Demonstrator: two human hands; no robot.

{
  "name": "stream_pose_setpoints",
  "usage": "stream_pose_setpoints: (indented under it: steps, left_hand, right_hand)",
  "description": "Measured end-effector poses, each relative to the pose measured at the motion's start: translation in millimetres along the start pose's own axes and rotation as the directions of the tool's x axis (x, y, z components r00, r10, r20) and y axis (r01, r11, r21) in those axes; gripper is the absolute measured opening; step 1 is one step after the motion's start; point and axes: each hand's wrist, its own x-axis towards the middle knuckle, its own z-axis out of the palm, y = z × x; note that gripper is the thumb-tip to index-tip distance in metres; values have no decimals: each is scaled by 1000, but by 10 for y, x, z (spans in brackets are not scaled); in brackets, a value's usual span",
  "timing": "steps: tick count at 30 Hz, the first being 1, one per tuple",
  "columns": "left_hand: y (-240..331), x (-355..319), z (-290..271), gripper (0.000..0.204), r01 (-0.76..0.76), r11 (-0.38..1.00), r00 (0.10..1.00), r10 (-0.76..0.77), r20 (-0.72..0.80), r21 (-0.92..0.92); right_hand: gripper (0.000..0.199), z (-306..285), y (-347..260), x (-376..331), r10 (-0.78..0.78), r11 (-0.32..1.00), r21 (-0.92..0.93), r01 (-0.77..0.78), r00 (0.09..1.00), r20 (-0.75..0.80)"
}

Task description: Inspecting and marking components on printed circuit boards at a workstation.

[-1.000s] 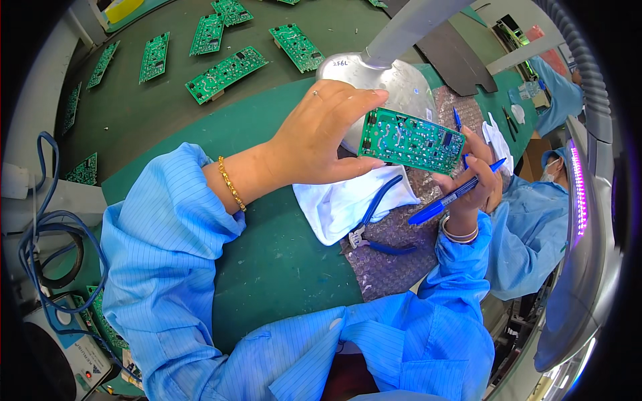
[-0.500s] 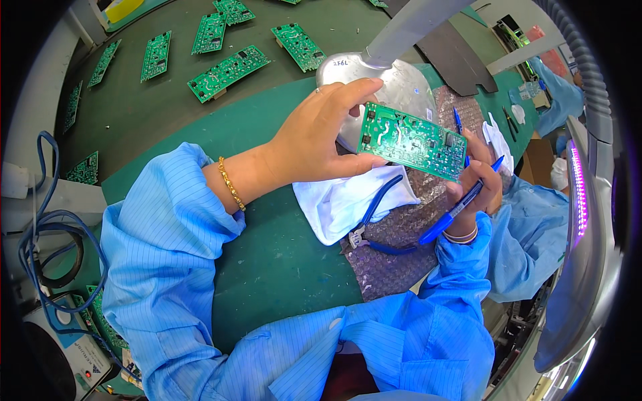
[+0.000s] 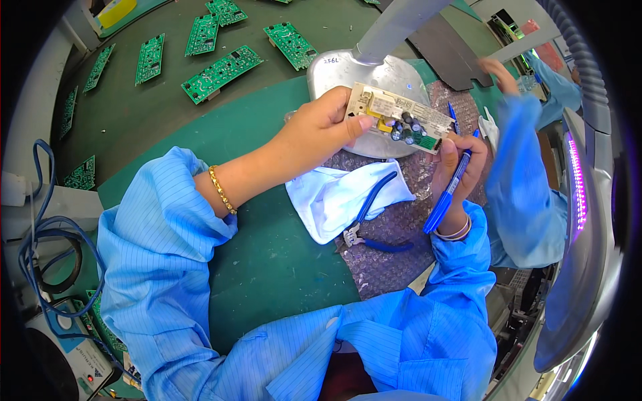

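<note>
Between my two hands is a circuit board (image 3: pixel 394 115), its component side facing up, with dark round capacitors and a yellow part showing. My left hand (image 3: pixel 331 120) grips its left end, thumb across the top. At the right end, my right hand (image 3: pixel 461 167) pinches the board's corner and also keeps a blue marker pen (image 3: pixel 451 190) tucked between its fingers, the pen slanting down toward me. Below the board lie a white cloth (image 3: pixel 328 200) and blue-handled cutting pliers (image 3: pixel 368 224), the pliers partly on the cloth and partly on bubble wrap (image 3: pixel 384 274).
Several green circuit boards (image 3: pixel 222 72) lie across the far left of the bench. A lamp's metal base (image 3: pixel 328 70) stands behind my hands, and its lit head (image 3: pixel 578 194) hangs at the right. Another person's blue sleeve (image 3: pixel 525 180) reaches in there. Blue cables (image 3: pixel 47 234) coil at the left.
The circuit board has been flipped from its green solder side to its component side. Both hands still hold it. The other person's arm at the right has risen and is blurred.
</note>
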Motion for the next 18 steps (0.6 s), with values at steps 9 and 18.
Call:
stream_pose_setpoints:
  steps: [9,18]
  left_hand:
    - [99,40,-85,28,256,927,962,-218,163,-272]
    - [84,39,-73,33,234,930,968,-197,156,-283]
  right_hand:
    - [15,34,56,17,74,988,130,-82,995,72]
    - [14,46,129,20,33,999,31,-37,993,114]
